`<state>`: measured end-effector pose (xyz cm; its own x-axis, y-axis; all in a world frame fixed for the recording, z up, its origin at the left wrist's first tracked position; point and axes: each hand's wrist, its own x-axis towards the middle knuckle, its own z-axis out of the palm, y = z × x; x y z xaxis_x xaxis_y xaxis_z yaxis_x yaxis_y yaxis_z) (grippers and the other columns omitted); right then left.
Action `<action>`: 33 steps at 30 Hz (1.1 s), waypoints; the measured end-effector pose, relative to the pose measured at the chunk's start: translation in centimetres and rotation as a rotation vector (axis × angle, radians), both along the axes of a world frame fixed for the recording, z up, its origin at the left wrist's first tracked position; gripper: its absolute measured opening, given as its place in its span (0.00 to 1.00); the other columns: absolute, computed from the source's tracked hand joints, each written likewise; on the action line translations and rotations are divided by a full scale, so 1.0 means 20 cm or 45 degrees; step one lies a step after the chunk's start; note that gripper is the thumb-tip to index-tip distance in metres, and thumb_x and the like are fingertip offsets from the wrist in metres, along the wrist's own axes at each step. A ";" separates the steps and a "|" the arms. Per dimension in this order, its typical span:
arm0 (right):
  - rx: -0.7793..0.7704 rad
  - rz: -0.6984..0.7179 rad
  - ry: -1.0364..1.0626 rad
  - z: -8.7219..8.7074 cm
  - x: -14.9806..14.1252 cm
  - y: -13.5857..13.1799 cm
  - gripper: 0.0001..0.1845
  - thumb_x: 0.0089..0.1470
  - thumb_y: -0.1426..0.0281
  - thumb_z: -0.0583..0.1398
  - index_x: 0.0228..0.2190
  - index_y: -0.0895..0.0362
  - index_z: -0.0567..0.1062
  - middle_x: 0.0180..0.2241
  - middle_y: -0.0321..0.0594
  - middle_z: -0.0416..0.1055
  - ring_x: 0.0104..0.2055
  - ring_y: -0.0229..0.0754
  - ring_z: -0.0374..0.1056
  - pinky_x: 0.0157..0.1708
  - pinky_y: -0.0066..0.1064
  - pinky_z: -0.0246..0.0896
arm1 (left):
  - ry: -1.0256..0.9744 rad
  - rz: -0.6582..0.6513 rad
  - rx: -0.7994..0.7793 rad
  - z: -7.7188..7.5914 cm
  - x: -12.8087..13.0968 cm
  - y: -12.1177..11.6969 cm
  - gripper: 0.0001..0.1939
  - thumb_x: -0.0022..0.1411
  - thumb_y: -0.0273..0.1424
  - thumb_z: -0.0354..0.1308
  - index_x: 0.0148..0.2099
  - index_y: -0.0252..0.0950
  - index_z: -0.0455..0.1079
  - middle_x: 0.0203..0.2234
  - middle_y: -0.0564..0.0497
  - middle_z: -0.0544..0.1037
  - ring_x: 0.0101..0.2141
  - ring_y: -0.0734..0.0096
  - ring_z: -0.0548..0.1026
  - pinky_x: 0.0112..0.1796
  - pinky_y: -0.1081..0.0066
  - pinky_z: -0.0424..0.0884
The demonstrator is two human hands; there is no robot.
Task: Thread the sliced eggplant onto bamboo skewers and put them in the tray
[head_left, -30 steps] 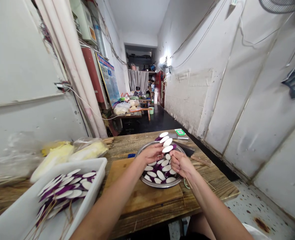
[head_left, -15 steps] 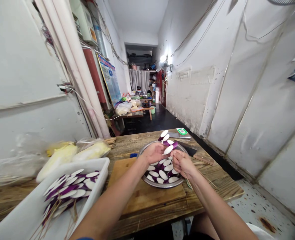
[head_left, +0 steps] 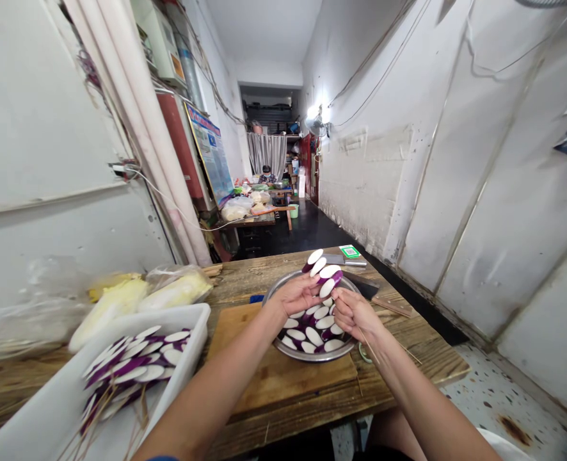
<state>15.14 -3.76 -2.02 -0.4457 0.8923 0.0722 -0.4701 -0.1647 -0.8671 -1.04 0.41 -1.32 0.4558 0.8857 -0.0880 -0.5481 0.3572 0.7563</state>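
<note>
My right hand (head_left: 354, 312) is closed around a thin wooden skewer (head_left: 370, 346), whose lower end sticks out past my wrist. At its upper end are several purple-skinned eggplant slices (head_left: 327, 288) with white cut faces, fanned out over the bowl. My left hand (head_left: 295, 296) is beside them, palm turned up and fingers apart, its fingertips against or just behind the slices. Below both hands, a round metal bowl (head_left: 290, 354) holds more eggplant slices (head_left: 313, 336). It rests partly on a wooden cutting board (head_left: 259, 378).
A white tray (head_left: 199, 320) with skewered eggplant (head_left: 134, 362) stands at left, plastic bags (head_left: 173, 288) behind it. Beyond the bowl lie a cleaver (head_left: 334, 259), a dark-bladed knife (head_left: 363, 286) and a green code card (head_left: 349, 251). A person (head_left: 267, 174) sits far back.
My right hand and the skewer have shifted slightly right and down. The eggplant slices have turned a little, and my left hand's fingers have opened out more beside them.
</note>
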 end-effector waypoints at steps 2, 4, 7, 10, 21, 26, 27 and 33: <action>-0.017 0.044 0.062 -0.01 0.01 0.01 0.12 0.47 0.63 0.60 0.26 0.57 0.63 0.10 0.20 0.44 0.10 0.25 0.35 0.08 0.18 0.34 | 0.014 0.051 0.022 0.00 0.01 0.00 0.10 0.54 0.22 0.59 0.40 0.33 0.69 0.34 0.48 0.76 0.35 0.71 0.75 0.42 0.65 0.68; -0.036 0.090 0.109 -0.01 0.02 0.02 0.12 0.47 0.64 0.61 0.27 0.57 0.63 0.10 0.20 0.45 0.10 0.25 0.34 0.08 0.18 0.33 | 0.030 0.093 0.052 -0.01 0.01 -0.01 0.10 0.53 0.23 0.60 0.39 0.33 0.69 0.33 0.49 0.76 0.35 0.72 0.75 0.41 0.68 0.68; -0.043 0.115 0.124 -0.01 0.03 0.03 0.11 0.48 0.65 0.61 0.27 0.57 0.63 0.10 0.20 0.45 0.10 0.25 0.34 0.08 0.18 0.33 | 0.053 0.067 0.070 0.00 0.02 -0.02 0.08 0.53 0.27 0.61 0.38 0.33 0.69 0.32 0.48 0.76 0.34 0.71 0.74 0.39 0.67 0.69; -0.025 0.110 0.093 -0.01 0.02 0.02 0.11 0.48 0.64 0.60 0.26 0.57 0.63 0.10 0.21 0.45 0.10 0.25 0.36 0.08 0.18 0.34 | 0.075 0.052 0.137 0.01 0.03 -0.03 0.08 0.53 0.28 0.61 0.37 0.32 0.70 0.32 0.47 0.76 0.33 0.71 0.74 0.37 0.68 0.70; -0.039 -0.095 -0.110 0.00 -0.04 0.00 0.14 0.46 0.60 0.59 0.26 0.58 0.65 0.08 0.21 0.48 0.08 0.26 0.39 0.07 0.19 0.36 | 0.027 0.167 0.147 0.00 0.02 -0.02 0.06 0.51 0.22 0.62 0.33 0.31 0.69 0.30 0.49 0.76 0.33 0.72 0.75 0.40 0.68 0.69; 0.097 -0.348 -0.302 -0.04 -0.10 -0.01 0.17 0.42 0.58 0.61 0.26 0.57 0.63 0.07 0.21 0.53 0.07 0.27 0.43 0.06 0.19 0.41 | 0.040 0.235 0.075 0.01 0.00 -0.02 0.07 0.50 0.21 0.61 0.34 0.32 0.69 0.28 0.50 0.76 0.29 0.74 0.74 0.36 0.71 0.70; 0.118 -0.377 -0.320 -0.05 -0.10 -0.01 0.17 0.42 0.58 0.61 0.26 0.57 0.63 0.07 0.22 0.54 0.06 0.27 0.44 0.05 0.20 0.41 | 0.045 0.240 0.043 0.01 0.00 -0.02 0.08 0.51 0.21 0.61 0.36 0.32 0.69 0.27 0.49 0.76 0.29 0.74 0.74 0.35 0.71 0.70; 0.173 -0.386 -0.352 -0.07 -0.10 0.00 0.15 0.44 0.59 0.58 0.28 0.58 0.66 0.07 0.22 0.55 0.06 0.27 0.44 0.05 0.19 0.40 | 0.032 0.286 0.051 0.00 0.01 -0.01 0.08 0.51 0.19 0.59 0.36 0.31 0.69 0.30 0.48 0.76 0.30 0.74 0.75 0.36 0.72 0.70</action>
<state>13.08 -3.80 -3.51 -0.1839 0.9765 0.1127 -0.2266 0.0695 -0.9715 -0.83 0.29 -1.29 0.2447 0.9678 -0.0592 -0.5914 0.1974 0.7818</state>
